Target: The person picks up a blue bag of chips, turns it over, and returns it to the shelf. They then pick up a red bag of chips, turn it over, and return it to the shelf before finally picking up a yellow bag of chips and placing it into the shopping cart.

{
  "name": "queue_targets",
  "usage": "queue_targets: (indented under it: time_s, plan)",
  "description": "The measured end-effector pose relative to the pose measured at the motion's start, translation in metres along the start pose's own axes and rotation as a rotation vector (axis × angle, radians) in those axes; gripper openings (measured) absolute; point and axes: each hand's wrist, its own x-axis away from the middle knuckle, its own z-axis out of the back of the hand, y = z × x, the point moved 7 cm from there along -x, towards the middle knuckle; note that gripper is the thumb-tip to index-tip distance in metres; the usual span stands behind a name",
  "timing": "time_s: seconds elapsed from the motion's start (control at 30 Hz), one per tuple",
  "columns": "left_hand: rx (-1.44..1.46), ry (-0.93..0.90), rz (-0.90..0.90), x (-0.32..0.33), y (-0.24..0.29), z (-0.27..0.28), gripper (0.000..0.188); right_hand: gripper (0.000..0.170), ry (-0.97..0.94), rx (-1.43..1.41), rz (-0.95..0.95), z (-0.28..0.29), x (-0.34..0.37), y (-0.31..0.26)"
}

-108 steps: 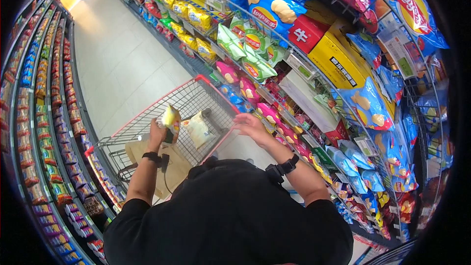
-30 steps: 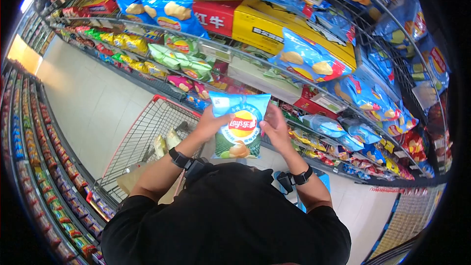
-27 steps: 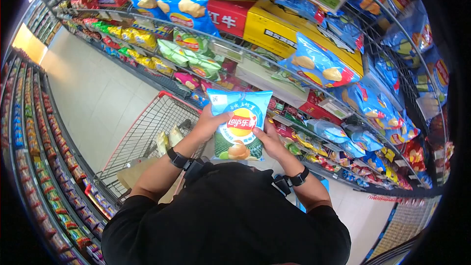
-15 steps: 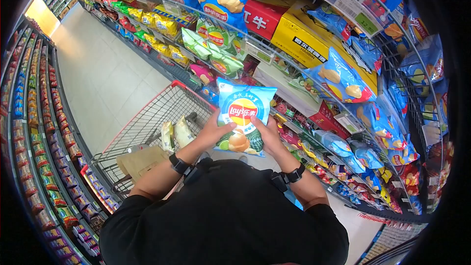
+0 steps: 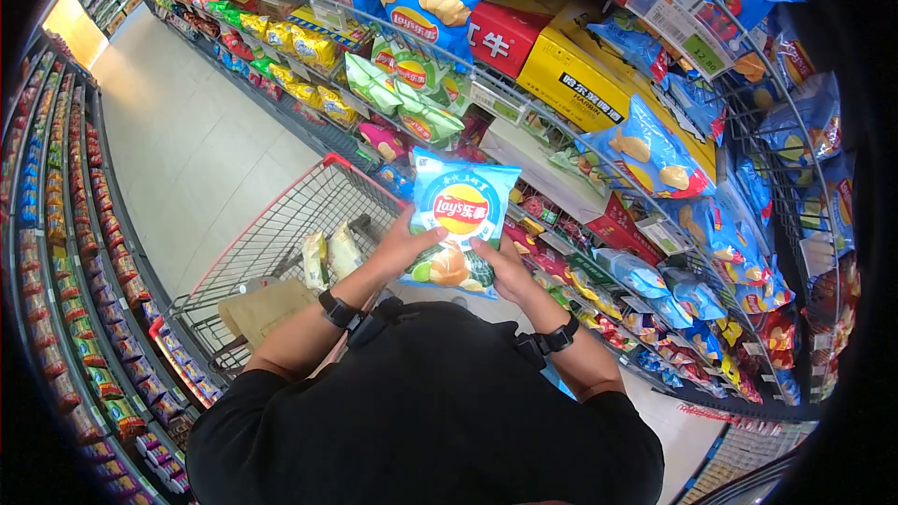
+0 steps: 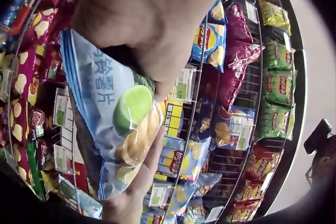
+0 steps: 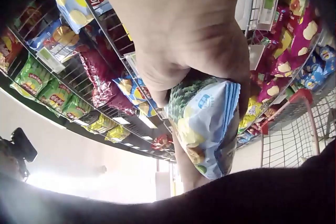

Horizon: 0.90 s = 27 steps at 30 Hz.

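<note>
A light blue bag of Lay's potato chips (image 5: 460,201) is held upright in front of the chest, its printed front turned up to the head camera. My left hand (image 5: 400,249) grips its left side, with the thumb across the front. On the opposite side my right hand (image 5: 503,269) holds it the same way; the other fingers of both hands are behind the bag. In the left wrist view the chip bag (image 6: 118,113) shows its lower part, with a lime and potatoes printed on it. The right wrist view has the chip bag's (image 7: 202,129) lower edge below the right hand.
A shopping cart (image 5: 281,215) with a red rim stands at front left. Inside are two pale packs (image 5: 344,251) and a brown paper bag (image 5: 267,310). Chip shelves (image 5: 524,110) run close along the right; another snack shelf (image 5: 89,252) lines the left, with aisle floor (image 5: 187,131) between.
Earlier the left hand held a small yellow-and-white pack over the cart; that hand now holds the chip bag. The right hand, loose beside the bag a second ago, now grips it too.
</note>
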Motion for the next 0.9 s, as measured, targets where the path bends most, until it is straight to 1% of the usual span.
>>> queue_targets:
  time_s: [0.03,0.13,0.23,0.33,0.37,0.4,0.43,0.47,0.53,0.57,0.67,0.7,0.8,0.83,0.9]
  plan:
    - [0.002,-0.035,-0.03,-0.002,0.001,-0.003,0.068,0.053,0.015,0.01,0.021,0.001,0.0,-0.002]
    - [0.013,-0.064,-0.096,-0.006,0.003,-0.007,0.067,0.051,0.07,0.045,0.07,0.007,-0.001,-0.007]
    - [-0.26,0.148,-0.31,-0.01,0.018,0.002,0.062,0.049,0.144,0.073,0.104,0.02,-0.007,-0.009]
    - [-0.454,0.117,-0.388,-0.008,0.039,-0.001,0.055,0.048,0.197,0.067,0.171,0.028,-0.013,-0.018]
    - [-0.434,-0.001,-0.306,-0.011,0.036,-0.006,0.049,0.048,0.208,0.074,0.196,0.026,-0.013,-0.024]
    - [-0.448,-0.03,-0.314,-0.01,0.038,-0.011,0.052,0.047,0.22,0.081,0.218,0.026,-0.012,-0.027]
    - [-0.462,-0.057,-0.322,-0.007,0.041,-0.017,0.054,0.051,0.223,0.109,0.229,0.026,-0.014,-0.028]
    - [-0.476,-0.085,-0.33,-0.006,0.043,-0.024,0.057,0.054,0.191,0.157,0.257,0.024,-0.016,-0.028]
    - [-0.474,-0.029,-0.371,-0.008,0.042,-0.024,0.063,0.06,0.124,0.253,0.315,0.016,-0.018,-0.029]
    - [-0.472,-0.001,-0.392,-0.008,0.045,-0.024,0.066,0.07,0.047,0.292,0.329,0.008,-0.017,-0.033]
    - [-0.425,0.044,-0.462,-0.005,0.061,-0.022,0.073,0.074,-0.093,0.436,0.296,-0.016,-0.003,-0.042]
    - [-0.376,0.051,-0.469,-0.012,0.053,-0.013,0.071,0.077,-0.177,0.438,0.311,-0.026,0.002,-0.045]
    - [-0.26,0.133,-0.35,-0.017,0.051,-0.001,0.069,0.076,-0.189,0.454,0.286,-0.03,0.005,-0.049]
    - [-0.1,0.063,-0.247,-0.016,0.05,0.002,0.064,0.072,-0.091,0.424,0.342,-0.018,0.0,-0.053]
    - [-0.123,-0.059,-0.156,-0.015,0.037,0.007,0.061,0.066,0.104,0.36,0.45,0.008,-0.011,-0.061]
